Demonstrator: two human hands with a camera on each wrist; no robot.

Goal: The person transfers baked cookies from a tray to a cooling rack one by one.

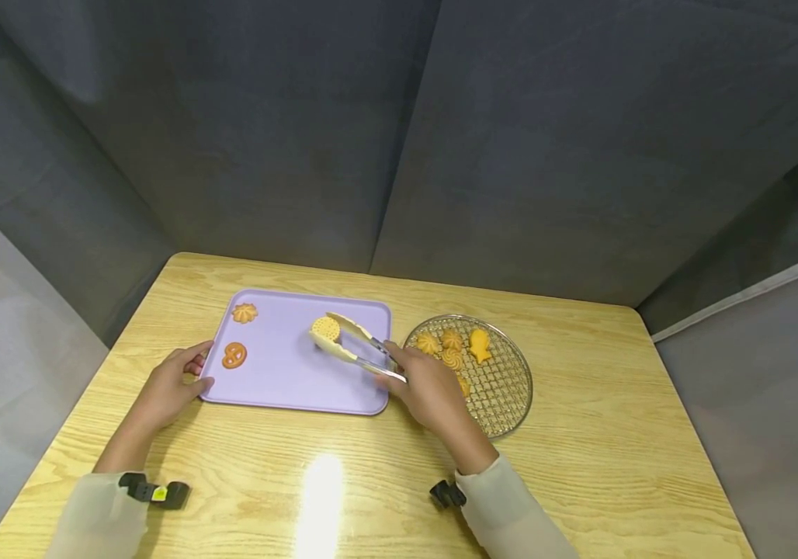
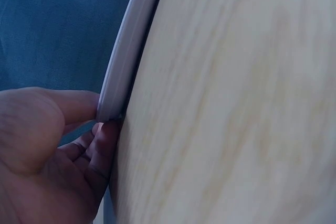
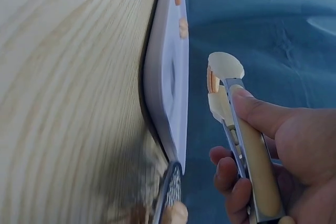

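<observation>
My right hand is curled round the tongs, whose cream tips pinch a round cookie held just above the lilac tray on the desk. My left hand grips the tray's left edge, thumb on the rim and fingers under it, beside a pretzel cookie and a flower cookie. To the right of the tray a round wire rack holds more cookies.

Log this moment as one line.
right hand: grips tongs holding round waffle cookie above lilac plastic tray | left hand: holds tray edge
</observation>
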